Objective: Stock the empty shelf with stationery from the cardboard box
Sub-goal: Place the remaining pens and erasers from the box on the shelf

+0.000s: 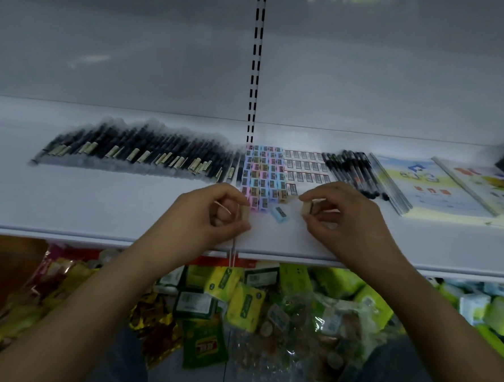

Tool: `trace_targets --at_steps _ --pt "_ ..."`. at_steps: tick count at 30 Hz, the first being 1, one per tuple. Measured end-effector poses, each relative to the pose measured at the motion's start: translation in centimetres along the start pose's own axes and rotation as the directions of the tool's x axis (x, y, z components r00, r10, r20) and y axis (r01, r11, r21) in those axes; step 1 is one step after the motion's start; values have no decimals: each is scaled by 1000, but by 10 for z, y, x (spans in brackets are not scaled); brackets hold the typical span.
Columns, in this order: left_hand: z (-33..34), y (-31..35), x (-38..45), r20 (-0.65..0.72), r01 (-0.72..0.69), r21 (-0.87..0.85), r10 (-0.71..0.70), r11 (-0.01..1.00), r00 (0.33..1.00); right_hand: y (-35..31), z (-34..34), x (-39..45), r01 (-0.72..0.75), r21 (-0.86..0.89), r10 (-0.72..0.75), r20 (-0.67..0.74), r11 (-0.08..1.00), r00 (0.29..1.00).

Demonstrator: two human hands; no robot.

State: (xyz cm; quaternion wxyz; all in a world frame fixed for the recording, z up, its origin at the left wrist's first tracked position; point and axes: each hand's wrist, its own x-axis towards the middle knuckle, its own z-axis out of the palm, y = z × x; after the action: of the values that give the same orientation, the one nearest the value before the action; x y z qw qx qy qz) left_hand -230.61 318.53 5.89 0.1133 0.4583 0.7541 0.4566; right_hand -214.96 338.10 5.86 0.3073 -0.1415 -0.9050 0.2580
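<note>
**Mid-stocking: sharpeners going down**

Left hand (220,211) pinching a cream sharpener (245,213) against the sharpener block (263,173), near the shelf (96,205) front edge. Right hand (336,213) pinching a second cream sharpener (306,208). Blue sharpener (280,214) loose, askew between hands. Probably next: seat both in the front row, straighten the blue. Cardboard box barely visible at lower left.

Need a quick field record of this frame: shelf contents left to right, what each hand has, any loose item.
shelf: white, partly stocked
left section: row of dark pens
middle: block of pastel sharpeners, then rows of erasers
right section: more pens, booklets
left hand: pinching a small beige sharpener
right hand: pinching a small beige item
loose: blue sharpener lying between the hands
below shelf: mixed snack packets
</note>
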Motion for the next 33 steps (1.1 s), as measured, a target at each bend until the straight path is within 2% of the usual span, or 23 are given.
trace_targets --at_steps 3,7,11,15,21,28,33 --pt "12 4 5 -16 -2 -23 2 1000 1000 -1 -4 5 -18 -27 21 107 999 994" --pt "20 5 7 24 41 -101 -39 994 999 -4 -3 14 79 -170 -35 246 982 969" --pt "17 4 7 11 91 -108 -90 990 996 0 1 20 143 -191 -78 313 971 947" --pt "9 -4 3 -30 -46 167 52 985 998 5 5 16 189 -141 -143 284 972 948" --pt "2 -16 0 -7 -72 346 79 936 997 7 16 16 218 -153 -185 202 964 962" --pt "0 -15 3 17 -100 378 101 921 995 6 26 21 203 -179 -175 161 963 971" --pt "-11 -21 7 -109 -83 337 126 938 986 7 27 25 158 -160 -134 154 974 979"
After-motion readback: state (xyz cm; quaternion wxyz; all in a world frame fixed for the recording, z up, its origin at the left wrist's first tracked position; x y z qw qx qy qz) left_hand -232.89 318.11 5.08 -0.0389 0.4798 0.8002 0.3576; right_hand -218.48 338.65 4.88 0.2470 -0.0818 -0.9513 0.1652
